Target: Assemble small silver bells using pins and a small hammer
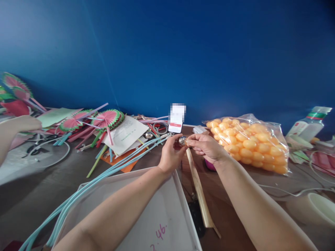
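A small shiny silver ball (182,140), perhaps a bell, is between my two hands. The curled fingers and thumb of my left hand (170,155) hold it from the left. My right hand (208,148) pinches at its right side with thumb and forefinger; what small part lies in that pinch is hidden. Below the hands a long pale wood-coloured strip (196,181) runs toward me over the brown table. Whether it is joined to the ball I cannot tell. Light blue cords (112,167) pass to the left of my left hand, above a white box lid (146,209) with pink handwriting.
A clear bag of orange balls (248,143) lies at right, near a bottle (309,122) and a tape roll (319,205). At left are paper fans (108,120), papers (125,134) and another person's arm (18,127). A phone (176,120) leans on the blue wall.
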`<state>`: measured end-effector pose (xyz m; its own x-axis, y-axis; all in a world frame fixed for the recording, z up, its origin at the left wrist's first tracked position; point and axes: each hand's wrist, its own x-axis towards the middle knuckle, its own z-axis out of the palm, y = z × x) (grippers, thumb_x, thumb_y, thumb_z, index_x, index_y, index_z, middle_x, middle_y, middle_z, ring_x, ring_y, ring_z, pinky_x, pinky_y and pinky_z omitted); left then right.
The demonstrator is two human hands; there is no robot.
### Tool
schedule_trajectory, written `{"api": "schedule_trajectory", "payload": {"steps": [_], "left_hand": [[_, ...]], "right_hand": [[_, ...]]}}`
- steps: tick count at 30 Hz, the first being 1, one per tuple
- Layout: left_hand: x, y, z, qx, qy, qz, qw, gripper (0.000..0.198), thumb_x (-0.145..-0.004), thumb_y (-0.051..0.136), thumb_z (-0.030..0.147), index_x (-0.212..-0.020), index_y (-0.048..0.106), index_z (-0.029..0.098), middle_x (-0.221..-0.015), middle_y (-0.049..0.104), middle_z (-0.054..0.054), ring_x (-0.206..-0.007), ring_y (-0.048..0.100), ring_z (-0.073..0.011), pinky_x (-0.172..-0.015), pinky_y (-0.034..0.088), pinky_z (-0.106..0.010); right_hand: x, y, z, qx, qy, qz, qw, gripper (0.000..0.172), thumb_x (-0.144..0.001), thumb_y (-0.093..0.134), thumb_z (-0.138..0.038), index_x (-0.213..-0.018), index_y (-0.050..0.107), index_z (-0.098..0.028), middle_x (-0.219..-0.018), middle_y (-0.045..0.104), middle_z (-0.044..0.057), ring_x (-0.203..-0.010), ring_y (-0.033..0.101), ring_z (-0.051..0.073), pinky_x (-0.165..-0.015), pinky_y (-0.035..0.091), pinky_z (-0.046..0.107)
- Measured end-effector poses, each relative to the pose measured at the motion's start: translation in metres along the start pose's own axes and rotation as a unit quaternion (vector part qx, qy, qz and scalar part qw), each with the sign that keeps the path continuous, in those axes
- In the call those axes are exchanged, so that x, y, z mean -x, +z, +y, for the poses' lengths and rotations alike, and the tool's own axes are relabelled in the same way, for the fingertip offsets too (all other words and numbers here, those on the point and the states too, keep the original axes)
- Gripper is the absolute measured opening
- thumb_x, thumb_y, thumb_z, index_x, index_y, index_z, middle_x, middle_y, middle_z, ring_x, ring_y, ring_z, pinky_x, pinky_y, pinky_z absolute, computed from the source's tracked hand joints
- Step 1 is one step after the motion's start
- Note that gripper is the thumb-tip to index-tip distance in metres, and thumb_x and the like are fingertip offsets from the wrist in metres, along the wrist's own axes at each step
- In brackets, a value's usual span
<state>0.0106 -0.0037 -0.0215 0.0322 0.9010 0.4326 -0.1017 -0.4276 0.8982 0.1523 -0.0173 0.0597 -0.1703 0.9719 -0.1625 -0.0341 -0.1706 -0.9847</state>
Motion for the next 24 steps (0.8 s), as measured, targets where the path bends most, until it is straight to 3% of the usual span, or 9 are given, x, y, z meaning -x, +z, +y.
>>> {"api": "schedule_trajectory", "payload": {"steps": [24], "left_hand": [[0.0007,0.0,0.006,0.014,-0.027,-0.003,1.0,0.045,-0.076,0.072,0.029,-0.117,0.058,0.016,-0.106,0.066,-0.011,-0.087,0.065,-0.0173,-0.08,0.054,-0.032]], "right_hand": [[-0.0003,-0.0006,0.0017,-0.01,-0.008,-0.005,1.0,0.032,-0.058,0.083,-0.032,-0.076,0.062,-0.015,-0.061,0.051,-0.004,-0.046,0.028,0.001,-0.041,0.015,0.017]]}}
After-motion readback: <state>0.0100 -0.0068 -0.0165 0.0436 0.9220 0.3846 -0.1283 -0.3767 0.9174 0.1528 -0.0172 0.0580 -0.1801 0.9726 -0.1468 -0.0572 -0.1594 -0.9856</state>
